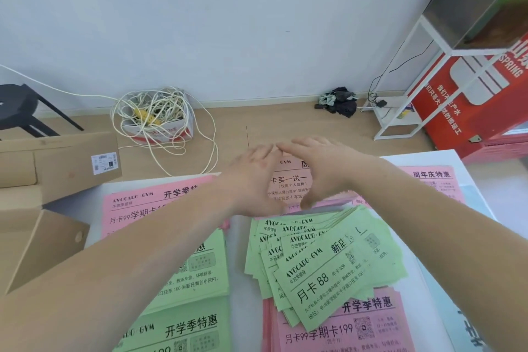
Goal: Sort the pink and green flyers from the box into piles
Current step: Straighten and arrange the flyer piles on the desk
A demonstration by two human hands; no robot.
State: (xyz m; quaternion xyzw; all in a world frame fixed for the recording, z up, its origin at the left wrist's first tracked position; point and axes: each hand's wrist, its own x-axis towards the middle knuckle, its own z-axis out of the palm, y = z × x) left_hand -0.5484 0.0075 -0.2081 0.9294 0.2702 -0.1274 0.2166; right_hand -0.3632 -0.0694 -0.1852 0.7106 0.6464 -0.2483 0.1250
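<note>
Pink and green flyers lie in piles on a white table (pixel 243 237). At the far middle, a pink pile (pixel 288 180) sits between my left hand (pixel 251 177) and my right hand (pixel 323 168); both hands are flat with fingers straight, pressed against the pile's two sides. Another pink pile (pixel 134 208) lies far left, and one more pink pile (pixel 437 180) far right. A fanned heap of small green flyers (pixel 328 263) rests on a near pink pile (pixel 357 326). Two green piles (pixel 197 271) lie near left, partly under my left forearm.
An open cardboard box (pixel 43 223) stands at the table's left edge. On the floor beyond are a carton of tangled white cable (pixel 154 117), a black stool (pixel 20 108), dark cloth (pixel 340 103), a white metal rack (pixel 428 80) and a red crate (pixel 471 106).
</note>
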